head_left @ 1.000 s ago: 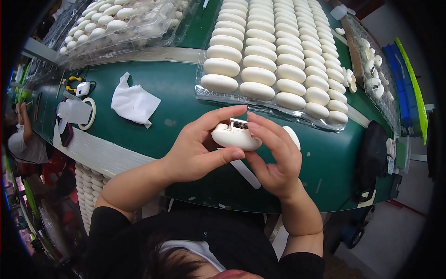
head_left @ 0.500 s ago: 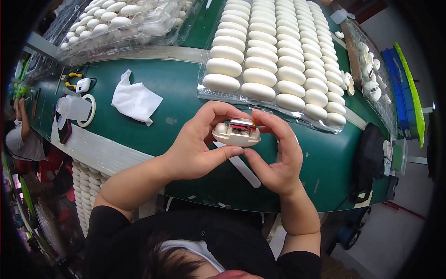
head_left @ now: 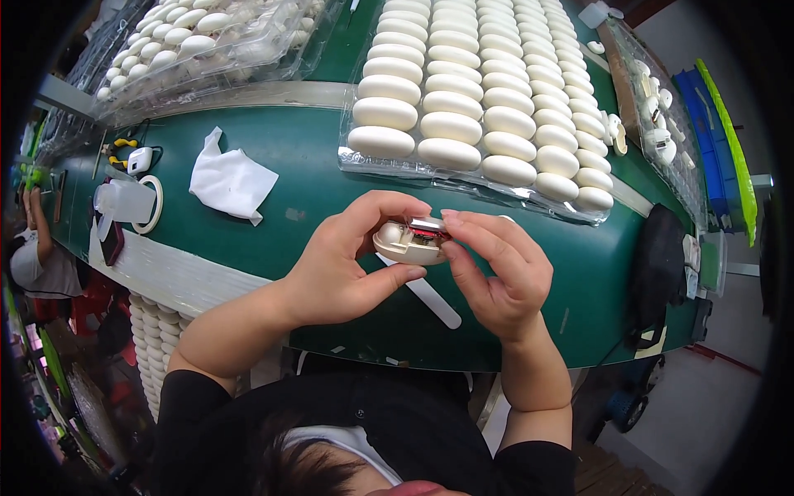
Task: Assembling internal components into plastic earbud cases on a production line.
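Note:
Both my hands hold one small white oval shell [head_left: 405, 244] above the green table [head_left: 314, 186]. Its open side faces up and shows a red and metal part inside. My left hand [head_left: 343, 264] cradles the shell from below and the left, thumb under it and fingers curled over its top. My right hand [head_left: 496, 269] pinches its right end, fingertips on the metal part. A white flat strip [head_left: 430, 296] lies on the table just beneath my hands.
A clear tray [head_left: 364, 161] of many white oval shells in rows sits right behind my hands. Another clear tray [head_left: 207, 37] of white pieces is at the back left. A crumpled white cloth [head_left: 230, 180], a tape ring [head_left: 153, 207] and a black pouch [head_left: 657, 264] lie around. Another person [head_left: 33, 256] is at far left.
The shell has been turned in my hands so its open side with the red and metal part now faces up. My right fingertips have shifted onto that part.

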`<act>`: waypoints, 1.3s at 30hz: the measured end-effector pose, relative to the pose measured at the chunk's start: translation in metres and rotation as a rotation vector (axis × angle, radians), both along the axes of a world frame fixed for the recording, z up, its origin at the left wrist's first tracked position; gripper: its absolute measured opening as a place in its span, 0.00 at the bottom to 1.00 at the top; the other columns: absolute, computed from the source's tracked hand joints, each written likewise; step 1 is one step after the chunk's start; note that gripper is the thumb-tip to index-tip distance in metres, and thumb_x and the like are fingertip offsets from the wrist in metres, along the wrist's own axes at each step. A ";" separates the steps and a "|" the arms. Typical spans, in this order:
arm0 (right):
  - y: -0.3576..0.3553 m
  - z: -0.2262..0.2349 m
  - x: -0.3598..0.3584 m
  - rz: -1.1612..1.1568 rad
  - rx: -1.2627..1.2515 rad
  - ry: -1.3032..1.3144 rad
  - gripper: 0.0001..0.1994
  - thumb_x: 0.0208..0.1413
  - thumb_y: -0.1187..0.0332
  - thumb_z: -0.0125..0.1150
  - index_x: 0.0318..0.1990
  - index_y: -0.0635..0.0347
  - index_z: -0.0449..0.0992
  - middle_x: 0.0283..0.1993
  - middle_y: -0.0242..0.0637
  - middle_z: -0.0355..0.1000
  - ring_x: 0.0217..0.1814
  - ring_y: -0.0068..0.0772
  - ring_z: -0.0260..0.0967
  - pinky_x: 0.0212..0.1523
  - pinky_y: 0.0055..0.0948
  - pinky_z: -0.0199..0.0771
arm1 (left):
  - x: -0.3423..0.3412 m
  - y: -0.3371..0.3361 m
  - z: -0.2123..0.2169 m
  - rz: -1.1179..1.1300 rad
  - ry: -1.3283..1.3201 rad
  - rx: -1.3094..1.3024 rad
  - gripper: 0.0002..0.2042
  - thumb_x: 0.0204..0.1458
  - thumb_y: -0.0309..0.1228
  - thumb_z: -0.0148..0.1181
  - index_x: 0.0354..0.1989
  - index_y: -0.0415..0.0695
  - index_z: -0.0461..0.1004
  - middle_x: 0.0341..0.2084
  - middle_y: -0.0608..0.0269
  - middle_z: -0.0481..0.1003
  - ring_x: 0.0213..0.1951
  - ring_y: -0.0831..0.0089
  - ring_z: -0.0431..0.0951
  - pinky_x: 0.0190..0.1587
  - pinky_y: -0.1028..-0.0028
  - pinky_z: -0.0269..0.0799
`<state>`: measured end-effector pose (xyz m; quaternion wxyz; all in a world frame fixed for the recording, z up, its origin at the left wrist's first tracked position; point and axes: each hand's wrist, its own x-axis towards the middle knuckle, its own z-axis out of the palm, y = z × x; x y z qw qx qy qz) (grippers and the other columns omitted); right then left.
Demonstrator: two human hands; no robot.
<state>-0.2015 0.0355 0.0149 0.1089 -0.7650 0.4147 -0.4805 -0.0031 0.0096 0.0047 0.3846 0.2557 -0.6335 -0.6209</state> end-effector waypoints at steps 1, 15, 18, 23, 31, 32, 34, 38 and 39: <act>0.000 -0.001 0.000 -0.002 0.002 0.000 0.13 0.42 0.79 0.66 0.38 0.64 0.77 0.37 0.42 0.77 0.35 0.37 0.76 0.34 0.27 0.75 | 0.000 0.000 0.000 -0.002 0.000 0.002 0.24 0.46 0.16 0.62 0.53 0.39 0.63 0.47 0.61 0.68 0.49 0.74 0.72 0.50 0.75 0.72; 0.001 0.005 -0.006 0.020 0.173 -0.054 0.10 0.42 0.80 0.65 0.34 0.61 0.79 0.35 0.40 0.78 0.34 0.34 0.77 0.33 0.25 0.76 | 0.003 -0.003 0.006 -0.017 -0.031 0.000 0.24 0.44 0.17 0.63 0.53 0.37 0.65 0.45 0.58 0.71 0.46 0.73 0.75 0.46 0.76 0.75; 0.002 0.004 -0.006 -0.013 0.078 0.078 0.10 0.41 0.80 0.65 0.34 0.60 0.79 0.34 0.39 0.78 0.33 0.34 0.77 0.32 0.25 0.76 | 0.003 -0.002 0.007 -0.011 -0.052 0.001 0.24 0.44 0.17 0.63 0.53 0.37 0.66 0.45 0.58 0.72 0.46 0.73 0.75 0.46 0.75 0.75; 0.001 0.004 -0.007 0.020 0.166 -0.018 0.09 0.42 0.80 0.64 0.34 0.61 0.79 0.33 0.39 0.77 0.32 0.34 0.77 0.32 0.25 0.76 | 0.005 -0.003 0.010 -0.040 -0.084 -0.014 0.26 0.44 0.16 0.64 0.54 0.36 0.65 0.45 0.58 0.71 0.47 0.73 0.75 0.48 0.76 0.73; 0.000 0.006 -0.012 0.152 0.468 -0.345 0.07 0.43 0.81 0.63 0.32 0.63 0.79 0.33 0.40 0.78 0.34 0.31 0.76 0.37 0.25 0.75 | 0.008 -0.006 0.013 -0.082 -0.083 -0.048 0.27 0.42 0.16 0.65 0.54 0.36 0.65 0.47 0.58 0.71 0.48 0.73 0.74 0.51 0.75 0.71; 0.001 0.006 -0.012 0.145 0.462 -0.338 0.07 0.42 0.81 0.63 0.32 0.63 0.80 0.33 0.40 0.78 0.35 0.31 0.76 0.37 0.25 0.75 | 0.008 -0.006 0.013 -0.097 -0.076 -0.021 0.27 0.42 0.16 0.65 0.54 0.36 0.65 0.47 0.57 0.71 0.48 0.72 0.74 0.51 0.74 0.71; 0.001 0.006 -0.013 0.140 0.456 -0.334 0.07 0.42 0.81 0.63 0.32 0.63 0.80 0.32 0.39 0.78 0.35 0.30 0.76 0.37 0.25 0.75 | 0.009 -0.006 0.014 -0.110 -0.072 0.006 0.27 0.42 0.16 0.65 0.54 0.36 0.65 0.47 0.57 0.70 0.49 0.72 0.73 0.51 0.73 0.71; 0.000 0.008 -0.016 0.224 0.449 -0.347 0.07 0.41 0.81 0.64 0.31 0.63 0.80 0.31 0.39 0.78 0.34 0.31 0.76 0.36 0.25 0.75 | 0.011 -0.005 0.014 -0.161 0.012 0.108 0.28 0.42 0.16 0.66 0.54 0.34 0.65 0.48 0.56 0.70 0.49 0.71 0.73 0.51 0.73 0.71; 0.000 0.009 -0.015 0.213 0.423 -0.317 0.07 0.41 0.81 0.64 0.30 0.63 0.80 0.31 0.38 0.78 0.34 0.31 0.76 0.36 0.25 0.75 | 0.012 -0.005 0.014 -0.163 0.003 0.084 0.28 0.42 0.17 0.66 0.54 0.34 0.64 0.48 0.56 0.70 0.49 0.71 0.73 0.51 0.73 0.71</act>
